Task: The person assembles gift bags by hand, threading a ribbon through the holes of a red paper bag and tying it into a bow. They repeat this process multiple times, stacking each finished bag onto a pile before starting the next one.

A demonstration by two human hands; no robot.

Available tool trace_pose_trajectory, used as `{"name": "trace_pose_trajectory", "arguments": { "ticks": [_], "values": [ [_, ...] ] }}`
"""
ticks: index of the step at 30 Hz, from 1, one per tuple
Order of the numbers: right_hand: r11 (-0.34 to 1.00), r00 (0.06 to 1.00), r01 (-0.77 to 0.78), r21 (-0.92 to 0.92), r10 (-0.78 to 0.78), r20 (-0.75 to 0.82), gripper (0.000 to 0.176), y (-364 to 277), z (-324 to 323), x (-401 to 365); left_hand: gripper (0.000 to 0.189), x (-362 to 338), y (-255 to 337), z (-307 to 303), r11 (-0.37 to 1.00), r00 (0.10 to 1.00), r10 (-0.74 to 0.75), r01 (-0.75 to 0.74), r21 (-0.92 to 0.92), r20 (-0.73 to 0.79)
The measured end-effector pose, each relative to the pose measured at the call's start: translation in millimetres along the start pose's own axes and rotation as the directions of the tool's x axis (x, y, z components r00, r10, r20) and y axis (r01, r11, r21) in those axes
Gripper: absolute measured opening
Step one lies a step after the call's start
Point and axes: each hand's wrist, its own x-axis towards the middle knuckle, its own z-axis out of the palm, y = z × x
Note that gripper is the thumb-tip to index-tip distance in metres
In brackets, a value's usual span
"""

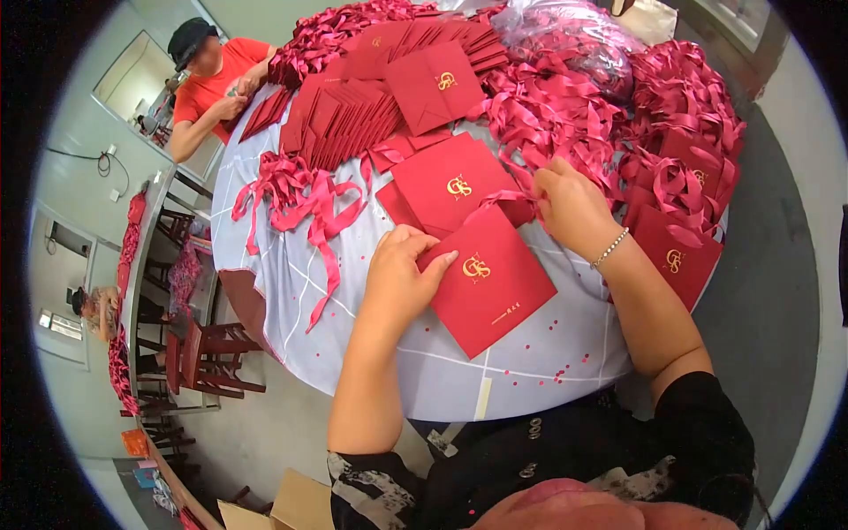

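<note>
A red paper gift bag point(493, 287) with a gold monogram lies flat near the table's front edge. My left hand point(406, 269) grips its left corner, thumb on top of the paper. A pink-red ribbon point(503, 196) runs from the bag's top edge towards my right hand point(570, 203), whose fingers are pinched together at its end; the fingertips are partly hidden. Just beyond lies another red bag point(450, 181) with the same monogram, resting on more red paper.
The round table has a pale checked cloth point(305, 296). Fanned red bags point(340, 124), ribbon heaps point(556, 115) and clear plastic wrapping point(565, 35) cover its far side. Finished-looking bags with ribbons point(676, 256) stand right. A person in an orange shirt point(234, 66) works across the table.
</note>
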Motion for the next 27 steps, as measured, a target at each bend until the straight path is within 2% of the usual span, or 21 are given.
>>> {"name": "trace_pose_trajectory", "arguments": {
  "ticks": [1,3,4,5,7,10,12,15,20,22,23,24,25,27],
  "values": [
    [1.000,1.000,0.004,-0.002,-0.004,-0.010,0.003,1.0,-2.4,0.7,0.020,0.1,0.7,-0.3,1.000,1.000,0.008,-0.008,0.003,-0.006],
    [0.970,0.969,0.175,0.165,-0.200,0.145,0.007,4.6,-7.6,0.1,0.024,-0.1,1.8,-1.0,0.996,0.996,-0.087,0.087,-0.005,0.029],
    [0.969,0.953,0.235,0.079,-0.246,0.179,0.009,4.9,-6.0,-3.2,0.024,0.4,0.5,-0.2,0.997,0.996,-0.083,0.083,-0.003,0.024],
    [0.968,0.953,0.238,0.079,-0.248,0.175,0.009,4.1,-5.9,-4.4,0.025,0.5,-1.4,0.7,0.996,0.996,-0.085,0.085,-0.018,0.017],
    [0.981,0.943,0.181,-0.069,-0.153,0.294,0.010,0.6,-5.6,-5.8,0.027,0.7,-1.4,0.5,0.996,0.996,-0.087,0.087,-0.031,0.012],
    [0.978,0.945,0.185,-0.099,-0.149,0.292,0.010,6.3,-1.6,-5.0,0.030,0.7,-0.1,0.2,0.994,0.995,-0.101,0.101,-0.049,0.008],
    [0.978,0.949,0.174,-0.112,-0.137,0.284,0.010,1.6,-3.6,-6.3,0.033,-0.3,-2.7,0.4,0.998,0.998,-0.035,0.033,0.046,0.045],
    [0.977,0.954,0.155,-0.143,-0.111,0.279,0.010,-4.3,-9.5,-7.1,0.035,-1.9,-3.0,1.3,1.000,0.996,-0.015,0.017,-0.021,0.091],
    [0.971,0.947,0.131,-0.202,-0.063,0.314,0.013,3.8,1.1,-8.5,0.036,-2.1,2.3,-0.4,1.000,0.995,-0.018,0.018,0.003,0.096],
    [0.988,0.977,0.049,-0.149,-0.016,0.213,0.013,5.9,8.3,-6.3,0.036,-1.8,3.2,-0.3,1.000,0.995,-0.016,0.015,0.010,0.095],
    [0.988,0.977,0.050,-0.149,-0.017,0.214,0.013,7.5,9.3,-4.5,0.036,-2.0,3.6,-0.1,1.000,0.996,-0.010,0.008,0.016,0.092],
    [0.986,0.991,0.131,-0.101,-0.130,0.015,0.012,2.5,4.8,0.4,0.036,-2.3,3.9,0.0,1.000,0.996,-0.005,0.003,0.022,0.089],
    [0.973,0.955,0.220,-0.068,-0.229,-0.189,0.012,-3.8,-0.2,4.6,0.036,-2.4,4.0,0.1,1.000,0.996,-0.009,0.007,0.021,0.087],
    [0.970,0.942,0.244,-0.007,-0.238,-0.238,0.012,-17.3,-6.3,8.0,0.035,-2.0,4.6,-0.1,1.000,0.996,-0.008,0.006,0.017,0.089]
  ]
}}
